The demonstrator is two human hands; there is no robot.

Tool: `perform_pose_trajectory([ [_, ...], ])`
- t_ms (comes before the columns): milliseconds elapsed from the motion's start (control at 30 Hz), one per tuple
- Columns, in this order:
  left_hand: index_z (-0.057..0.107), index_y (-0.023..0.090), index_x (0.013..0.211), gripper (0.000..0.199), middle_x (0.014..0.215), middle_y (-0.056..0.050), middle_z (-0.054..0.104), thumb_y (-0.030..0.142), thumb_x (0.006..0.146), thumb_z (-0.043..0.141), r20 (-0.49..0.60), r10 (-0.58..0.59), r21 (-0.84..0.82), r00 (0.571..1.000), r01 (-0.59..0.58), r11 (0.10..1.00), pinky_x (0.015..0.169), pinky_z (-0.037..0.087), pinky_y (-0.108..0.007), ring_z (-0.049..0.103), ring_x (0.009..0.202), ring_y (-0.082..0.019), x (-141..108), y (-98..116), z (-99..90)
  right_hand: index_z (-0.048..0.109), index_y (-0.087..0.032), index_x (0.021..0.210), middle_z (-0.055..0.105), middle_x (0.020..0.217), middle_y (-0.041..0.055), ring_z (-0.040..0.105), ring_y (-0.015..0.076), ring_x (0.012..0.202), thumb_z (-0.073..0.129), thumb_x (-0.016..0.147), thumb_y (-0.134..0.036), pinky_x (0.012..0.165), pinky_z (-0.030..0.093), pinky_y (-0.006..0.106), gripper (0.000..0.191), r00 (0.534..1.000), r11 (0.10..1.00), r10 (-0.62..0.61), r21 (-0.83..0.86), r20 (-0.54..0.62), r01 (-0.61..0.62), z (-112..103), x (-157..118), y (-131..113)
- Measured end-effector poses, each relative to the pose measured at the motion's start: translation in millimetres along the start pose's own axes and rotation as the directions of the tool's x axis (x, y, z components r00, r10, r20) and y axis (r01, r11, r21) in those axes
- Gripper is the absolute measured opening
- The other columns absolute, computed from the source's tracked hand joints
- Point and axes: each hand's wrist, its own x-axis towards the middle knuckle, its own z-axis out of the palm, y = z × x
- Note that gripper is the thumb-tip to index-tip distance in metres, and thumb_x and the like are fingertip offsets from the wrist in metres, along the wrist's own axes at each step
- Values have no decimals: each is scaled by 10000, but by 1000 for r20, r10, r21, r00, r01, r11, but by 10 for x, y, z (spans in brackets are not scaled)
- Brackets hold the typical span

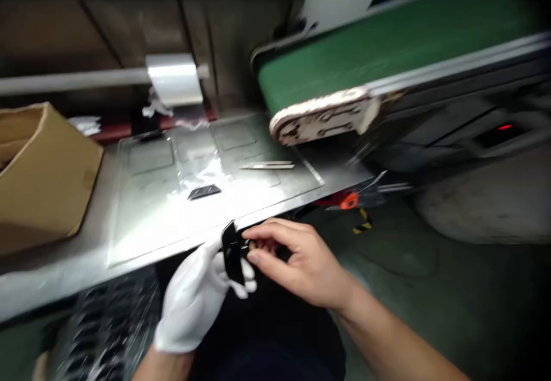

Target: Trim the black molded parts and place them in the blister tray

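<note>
My left hand [196, 295], in a white glove, grips a thin black part [233, 253] held on edge just off the table's front edge. Bare and close to its right side, my right hand [297, 257] has thumb and forefinger pinched near a small dark piece on the part; what lies between the fingertips is too small to make out. On the lit table [150, 220] lies another flat black piece [204, 191]. Tweezers [267, 165] rest farther back on the same surface.
A cardboard box [47, 180] stands at the left, and a film roll [174, 80] hangs on a bar behind the table. A green conveyor [387, 42] reaches over the right side. Black trays [107, 329] sit below at lower left.
</note>
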Motion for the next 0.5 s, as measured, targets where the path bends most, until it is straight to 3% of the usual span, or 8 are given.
perform_pose_trajectory([
  [100,591,135,1422,483,814,-103,751,417,1103,362,-99,-54,-137,994,40,990,603,544,-305,715,679,-216,-206,-306,-154,749,-194,1178,736,953,31,677,127,777,712,953,-228,720,569,237,231,996,997,68,32,58,-70,275,-141,195],
  [200,598,120,1426,500,777,-101,744,437,1091,404,-84,-65,-202,994,46,978,569,527,-285,706,653,-211,-342,-499,-224,754,-195,1170,738,958,18,676,111,779,723,946,-214,728,566,213,227,990,991,131,30,58,-133,448,-309,273],
  [400,580,173,1468,488,721,-61,733,433,1100,392,-66,-89,-171,994,77,982,736,545,-319,692,648,-177,-505,-583,-273,757,-203,1154,747,978,2,685,93,786,747,926,-200,707,569,182,228,975,971,218,92,36,-221,581,-515,331],
  [500,575,176,1472,484,669,-37,710,414,1105,368,-48,-62,-138,997,55,989,695,527,-303,678,627,-172,-511,-586,-266,743,-214,1149,744,938,-9,690,96,779,753,928,-215,708,576,186,222,960,938,274,204,65,-281,604,-557,370],
])
